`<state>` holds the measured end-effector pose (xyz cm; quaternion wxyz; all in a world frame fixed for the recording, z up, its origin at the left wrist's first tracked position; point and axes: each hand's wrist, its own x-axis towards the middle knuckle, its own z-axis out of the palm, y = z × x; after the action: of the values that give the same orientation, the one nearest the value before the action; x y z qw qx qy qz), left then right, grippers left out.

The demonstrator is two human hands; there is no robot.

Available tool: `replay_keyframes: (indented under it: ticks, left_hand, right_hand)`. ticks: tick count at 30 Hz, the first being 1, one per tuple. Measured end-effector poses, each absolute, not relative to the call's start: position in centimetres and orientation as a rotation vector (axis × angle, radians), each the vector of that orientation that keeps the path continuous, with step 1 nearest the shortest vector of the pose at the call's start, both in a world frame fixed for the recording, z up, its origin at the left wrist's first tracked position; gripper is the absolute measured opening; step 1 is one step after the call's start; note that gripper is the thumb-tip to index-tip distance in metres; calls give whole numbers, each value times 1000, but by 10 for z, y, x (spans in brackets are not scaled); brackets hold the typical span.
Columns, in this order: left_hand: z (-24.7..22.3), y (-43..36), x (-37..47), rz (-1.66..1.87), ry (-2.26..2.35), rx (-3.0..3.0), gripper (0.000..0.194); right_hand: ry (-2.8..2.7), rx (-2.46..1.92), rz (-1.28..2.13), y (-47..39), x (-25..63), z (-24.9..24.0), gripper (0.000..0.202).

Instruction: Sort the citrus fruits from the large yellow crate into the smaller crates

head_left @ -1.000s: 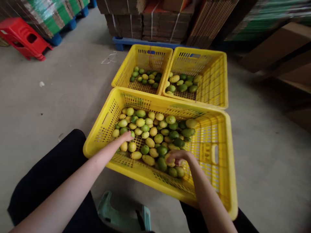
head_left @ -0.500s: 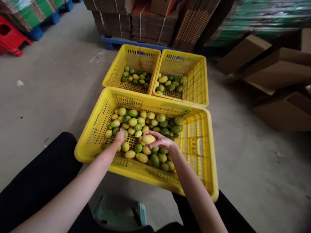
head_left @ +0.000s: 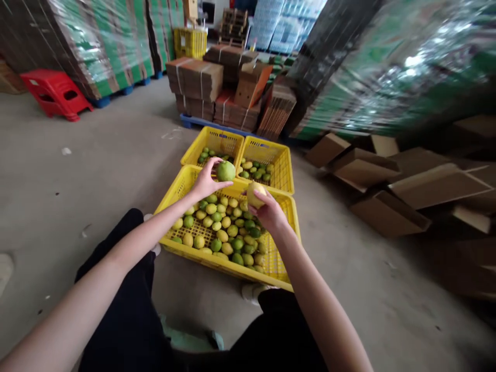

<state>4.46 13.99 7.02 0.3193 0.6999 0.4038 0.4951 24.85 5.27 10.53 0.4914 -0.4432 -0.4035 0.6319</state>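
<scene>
My left hand [head_left: 207, 181] grips a green lemon [head_left: 226, 171], held up above the far rim of the near yellow crate [head_left: 228, 267]. To its right, my right hand [head_left: 271, 209] has its fingers round a yellow lemon [head_left: 256, 194], also raised over this crate. Below both hands, many green and yellow lemons [head_left: 222, 235] lie loose on the crate's slotted floor. Behind stand two more crates: the far left crate [head_left: 194, 150] holds mostly green fruit, partly hidden by my left hand, and the far right crate [head_left: 285, 165] holds yellow and green fruit.
Strapped flat cardboard [head_left: 197, 80] is stacked on a blue pallet [head_left: 189, 121] beyond the crates. Open cardboard boxes [head_left: 387, 212] lie piled on the right. A red stool [head_left: 56, 93] stands at left, near wrapped pallet loads [head_left: 104, 46]. A pale green stool [head_left: 186, 338] shows beneath me.
Both hands have risen out of the near crate. My left hand now holds a green lemon; my right still holds its yellow one. The view has tilted up, showing more of the room.
</scene>
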Motion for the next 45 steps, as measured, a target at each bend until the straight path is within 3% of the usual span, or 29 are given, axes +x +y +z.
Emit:
replay_keyframes:
  ticks: [3,7,14,20,24,34,40,45]
  left_hand:
    - [111,102,39,1344,935,1932,67]
    - [126,58,35,1334,894,2031,68]
    - [101,35,29,1428,786,2294,59]
    - [75,22,26,1476,995,1959,61]
    - [78,25,22,1328,920,1582,72]
    - [68,26,25,831,728,948,83]
    - [67,23,26,758,859,988,68]
    - [63,23,30,721,915,988,69]
  right_hand:
    - [-1056,-1032,1414,26,247,139,37]
    - [-1143,-1093,1318,-5,244,142,44]
    - [-1411,-1218,759,-29,245,114,41]
    - [-1551,-1227,526,-25,243,97,39]
    - [-1445,-1207,675,-24,233,95,40]
    - [-840,-1116,1613,-31,212,108,48]
    - [-678,-1214,1752,-24,211,97,43]
    - [-637,-1253,1813,-22,213,92,42]
